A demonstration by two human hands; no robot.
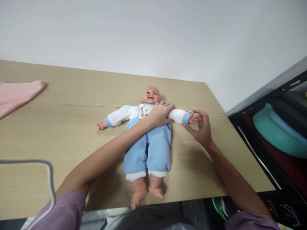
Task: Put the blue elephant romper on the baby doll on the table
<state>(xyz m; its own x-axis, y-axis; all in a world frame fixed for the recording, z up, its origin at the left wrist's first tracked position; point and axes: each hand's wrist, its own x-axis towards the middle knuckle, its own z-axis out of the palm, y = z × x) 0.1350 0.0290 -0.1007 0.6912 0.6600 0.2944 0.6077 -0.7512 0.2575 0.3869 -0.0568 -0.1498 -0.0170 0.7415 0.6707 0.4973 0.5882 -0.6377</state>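
Observation:
A baby doll (pixel 148 150) in a blue and white romper lies on its back on the wooden table (pixel 72 127), head toward the wall, feet at the near edge. My left hand (pixel 159 113) rests on the doll's chest and shoulder, fingers curled over the white sleeve. My right hand (pixel 201 126) pinches the doll's small hand at the blue cuff, holding that arm stretched out to the right.
A pink cloth (pixel 16 95) lies at the table's far left. A white cable (pixel 49 179) loops at the near left. To the right stands a dark shelf (pixel 275 127) holding a teal folded item (pixel 275 131). A white wall backs the table.

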